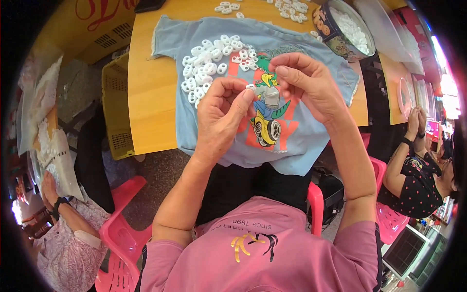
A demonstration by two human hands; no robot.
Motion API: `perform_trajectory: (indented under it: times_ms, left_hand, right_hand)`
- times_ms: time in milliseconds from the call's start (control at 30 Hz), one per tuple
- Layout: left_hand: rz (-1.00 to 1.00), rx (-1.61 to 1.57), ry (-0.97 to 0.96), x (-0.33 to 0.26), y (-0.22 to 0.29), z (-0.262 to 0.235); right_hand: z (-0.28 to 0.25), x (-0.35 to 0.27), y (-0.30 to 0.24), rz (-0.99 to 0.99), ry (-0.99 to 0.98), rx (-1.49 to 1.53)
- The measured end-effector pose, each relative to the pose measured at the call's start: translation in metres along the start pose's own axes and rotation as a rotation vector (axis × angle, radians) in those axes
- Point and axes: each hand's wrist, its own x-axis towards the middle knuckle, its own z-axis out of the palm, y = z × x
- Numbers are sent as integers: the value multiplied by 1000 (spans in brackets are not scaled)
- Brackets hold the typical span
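a: what is the left hand [219, 117] doing?
b: its thumb and forefinger are closed in a pinch on a small white piece [250, 86], held up above the blue shirt [304, 141].
a: and the right hand [314, 87]?
b: it hangs just beside, over the shirt too. its thumb and forefinger tips are close together, a narrow gap at most. i cannot tell whether anything tiny sits between them.
a: are the hands touching?
b: no, they are apart, with the cartoon print [267, 100] showing below and between them.
a: where are the other pieces?
b: a pile of white pieces [197, 68] lies on the shirt, beyond the left hand and to its left. they are oval, with holes. some smaller white bits [247, 59] lie at the pile's right side.
a: what is under the shirt?
b: a yellow table [151, 102]. more loose pieces [292, 9] lie at its far edge, near a round tin [333, 44] filled with white pieces.
a: anyone else?
b: yes, a person [73, 243] on the left and another person [418, 182] on the right.
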Motion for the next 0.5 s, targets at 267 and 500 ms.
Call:
perform_trajectory:
  times_ms: [267, 500]
  left_hand:
    - [-30, -25, 22, 0, 3, -1]
    - [-12, -55, 20, -1, 0, -1]
  right_hand:
    - [18, -7, 15, 45, -47, 293]
    - [30, -11, 26, -23, -22, 242]
